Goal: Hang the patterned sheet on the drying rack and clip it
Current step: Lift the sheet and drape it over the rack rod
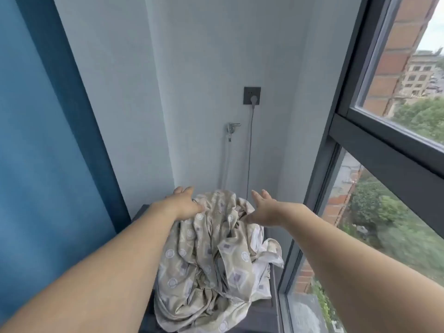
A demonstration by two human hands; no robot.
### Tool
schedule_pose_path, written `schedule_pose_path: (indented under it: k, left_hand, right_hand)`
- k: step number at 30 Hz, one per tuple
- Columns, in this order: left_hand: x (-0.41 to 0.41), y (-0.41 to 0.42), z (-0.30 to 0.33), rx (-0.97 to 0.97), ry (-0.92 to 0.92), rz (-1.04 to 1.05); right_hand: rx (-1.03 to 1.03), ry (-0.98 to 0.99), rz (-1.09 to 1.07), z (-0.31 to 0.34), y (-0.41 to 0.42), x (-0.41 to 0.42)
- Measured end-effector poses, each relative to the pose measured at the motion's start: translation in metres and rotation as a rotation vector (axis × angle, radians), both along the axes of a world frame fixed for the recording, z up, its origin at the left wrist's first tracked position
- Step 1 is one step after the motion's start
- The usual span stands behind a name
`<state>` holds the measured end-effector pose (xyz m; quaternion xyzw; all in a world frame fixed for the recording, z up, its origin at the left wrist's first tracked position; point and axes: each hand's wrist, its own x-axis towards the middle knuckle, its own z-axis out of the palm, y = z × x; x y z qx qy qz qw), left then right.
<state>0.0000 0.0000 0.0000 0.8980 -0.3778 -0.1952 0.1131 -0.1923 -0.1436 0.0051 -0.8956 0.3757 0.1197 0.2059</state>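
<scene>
Patterned sheet [211, 255] lies bunched on a dark surface [260, 316]. Left hand [185, 204] and right hand [263, 211] flank its top, fingers straight, gripping nothing.

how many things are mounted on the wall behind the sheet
2: a dark socket with a grey plug in it, high on the wall, and a metal tap lower and to its left. The patterned sheet may hide others lower down.

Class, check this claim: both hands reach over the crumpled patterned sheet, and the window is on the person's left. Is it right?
Not quite. The head view shows the window on the person's right. Both hands, left and right, do reach over the crumpled sheet.
</scene>
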Motion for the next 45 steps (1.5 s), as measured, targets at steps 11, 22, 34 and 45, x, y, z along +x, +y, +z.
schedule_pose_path:
  k: [11,22,34,45]
  left_hand:
    - [0.02,-0.053,-0.136,0.103,0.349,0.428]
    - [-0.005,-0.071,-0.183,0.274,0.006,0.43]
    - [0.002,-0.026,-0.18,0.09,-0.009,0.418]
    - [-0.014,-0.027,-0.197,0.019,-0.015,0.398]
  right_hand:
    - [0.041,-0.021,-0.088,-0.11,-0.076,0.107]
    - [0.056,0.04,-0.127,-0.189,-0.076,0.12]
    - [0.039,-0.12,-0.067,-0.189,-0.069,0.11]
    - [-0.286,-0.087,0.084,-0.191,-0.035,0.114]
